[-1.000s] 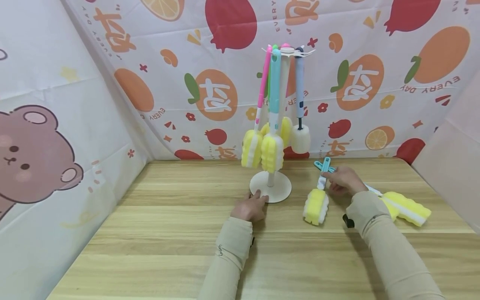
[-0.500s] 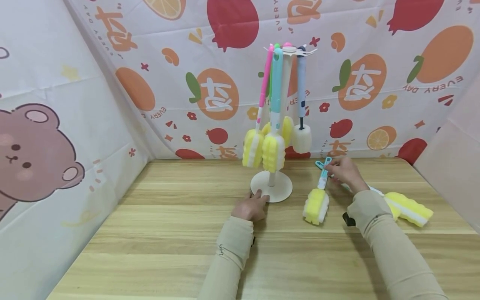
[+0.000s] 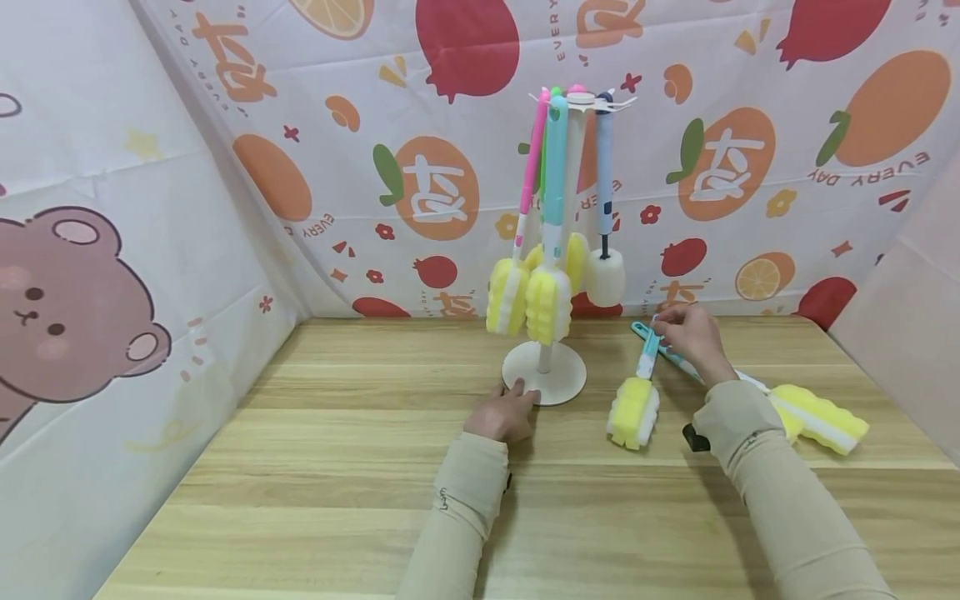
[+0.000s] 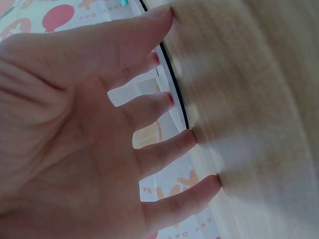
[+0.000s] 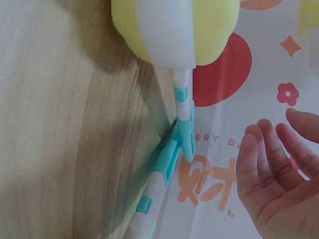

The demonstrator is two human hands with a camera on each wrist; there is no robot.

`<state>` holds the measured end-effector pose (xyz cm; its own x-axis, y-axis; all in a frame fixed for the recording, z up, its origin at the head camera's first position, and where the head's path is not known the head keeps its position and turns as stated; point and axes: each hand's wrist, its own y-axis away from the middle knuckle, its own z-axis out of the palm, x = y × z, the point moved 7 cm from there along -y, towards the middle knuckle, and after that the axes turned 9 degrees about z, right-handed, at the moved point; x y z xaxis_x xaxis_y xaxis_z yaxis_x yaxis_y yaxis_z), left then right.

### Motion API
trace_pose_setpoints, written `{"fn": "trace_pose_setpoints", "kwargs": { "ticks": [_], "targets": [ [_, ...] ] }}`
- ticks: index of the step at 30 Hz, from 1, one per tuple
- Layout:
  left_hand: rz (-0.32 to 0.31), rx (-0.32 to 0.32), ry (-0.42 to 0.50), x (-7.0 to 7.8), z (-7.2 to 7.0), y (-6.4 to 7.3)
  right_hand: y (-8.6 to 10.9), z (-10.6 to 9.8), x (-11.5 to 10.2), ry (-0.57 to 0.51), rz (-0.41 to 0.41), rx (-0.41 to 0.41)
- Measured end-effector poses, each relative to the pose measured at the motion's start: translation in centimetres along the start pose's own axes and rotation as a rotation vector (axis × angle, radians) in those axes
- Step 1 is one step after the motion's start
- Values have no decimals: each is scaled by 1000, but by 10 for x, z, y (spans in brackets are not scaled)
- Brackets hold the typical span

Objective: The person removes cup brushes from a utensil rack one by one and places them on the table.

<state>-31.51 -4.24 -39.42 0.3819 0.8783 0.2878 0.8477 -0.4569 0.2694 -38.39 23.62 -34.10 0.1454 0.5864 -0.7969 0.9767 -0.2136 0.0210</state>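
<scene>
Here, your spread left hand (image 3: 501,416) touches the stand's base (image 3: 553,385). Your right hand (image 3: 693,339), thumb apart from fingers, hovers by a sponge brush (image 3: 636,396).

Sponge (image 5: 165,32) — top outside right-wrist view

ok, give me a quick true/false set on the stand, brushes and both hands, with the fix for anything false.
1. The left hand is at the round base of the white stand. True.
2. Every brush is hanging up. False: some rest on the wooden table, such as the far-right brush.
3. The hanging brush with the light blue handle has a white head. True.
4. The right hand is at the stand's pole. False: it is by the handle end of the near brush, whose sponge rests on the table.
5. In the right wrist view, two teal-ended handles overlap. True.
</scene>
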Motion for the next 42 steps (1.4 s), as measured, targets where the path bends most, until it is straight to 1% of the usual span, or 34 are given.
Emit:
{"fn": "trace_pose_setpoints", "kwargs": {
  "ticks": [4, 8, 12, 16, 19, 24, 31, 38, 42],
  "targets": [
    [3, 5, 7, 0, 1, 0, 1, -1, -3, 8, -33, 28],
    [5, 12, 15, 1, 1, 1, 3, -1, -8, 56, -82, 57],
    [1, 10, 13, 0, 1, 1, 6, 0, -13, 99, -103, 73],
    [4, 8, 13, 0, 1, 0, 8, 0, -16, 156, -129, 99],
    [4, 4, 13, 1, 2, 0, 9, -1, -17, 220, -158, 121],
    [0, 1, 7, 0, 2, -1, 9, -1, -19, 284, -182, 133],
    [10, 14, -5, 1, 2, 0, 11, -3, -26, 277, -165, 148],
    [1, 10, 9, 0, 1, 1, 12, -7, -37, 231, -209, 178],
    [0, 5, 10, 0, 1, 2, 13, -7, -41, 211, -217, 183]
  ]
}}
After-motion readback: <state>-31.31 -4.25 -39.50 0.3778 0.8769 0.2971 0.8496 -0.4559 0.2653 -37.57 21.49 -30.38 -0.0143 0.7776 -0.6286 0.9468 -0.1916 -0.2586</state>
